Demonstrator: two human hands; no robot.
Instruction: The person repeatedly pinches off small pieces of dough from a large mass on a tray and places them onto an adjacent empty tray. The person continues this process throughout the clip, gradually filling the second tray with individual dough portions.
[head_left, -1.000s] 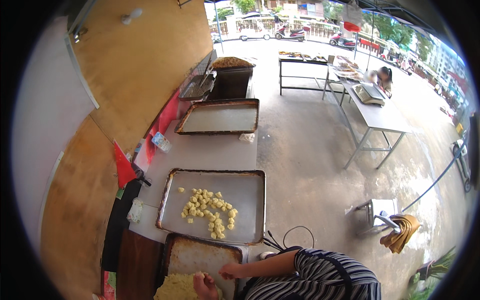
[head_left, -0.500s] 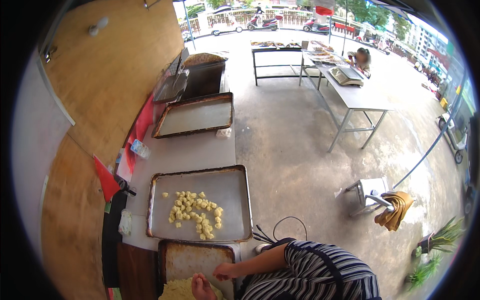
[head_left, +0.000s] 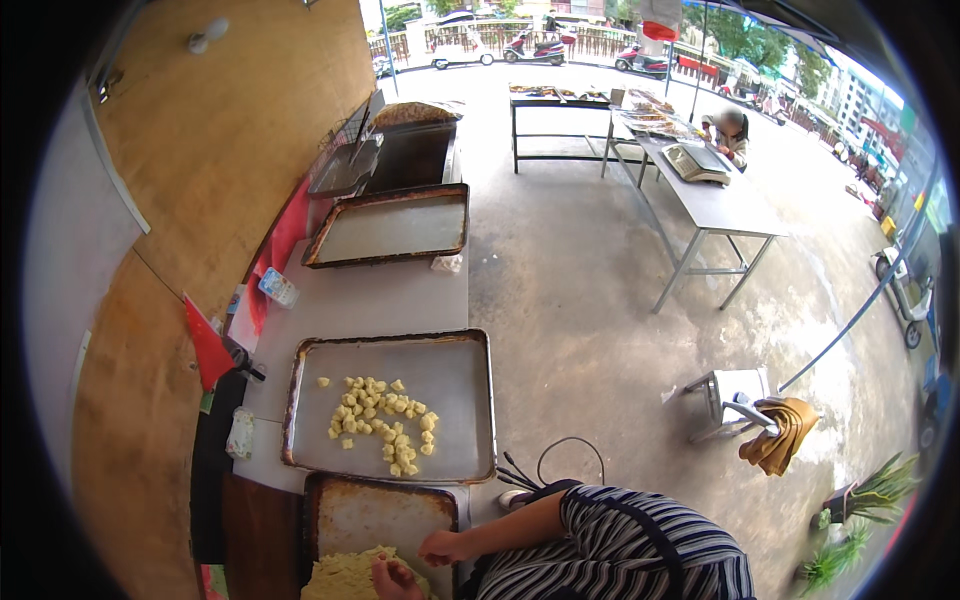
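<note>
At the lower edge, my left hand (head_left: 396, 580) is closed at the edge of a pale yellow mass of dough (head_left: 345, 577), its fingers pinched at the dough. That dough lies on a browned baking tray (head_left: 375, 508). Above the tray's right side, my right hand (head_left: 444, 547) has curled fingers; whether anything small is in them is hidden. Just beyond stands a larger metal tray (head_left: 455, 375) with a dark rim. On it lie several small yellow dough lumps (head_left: 372, 395), loosely clustered, with one (head_left: 323, 382) apart at the left.
Farther along the table (head_left: 400, 297) rests another dark-rimmed tray (head_left: 390, 228). A small red flag (head_left: 207, 345) and a packet (head_left: 278, 288) line the left side. Rightward are a stool (head_left: 728, 392) with brown cloth (head_left: 780, 435), a steel table (head_left: 715, 208) with a scale (head_left: 697, 163), and another person (head_left: 735, 148).
My left hand has lowered slightly toward the dough. My right hand stays nearly in place. The whole view has shifted a little; the lumps on the tray look unchanged.
</note>
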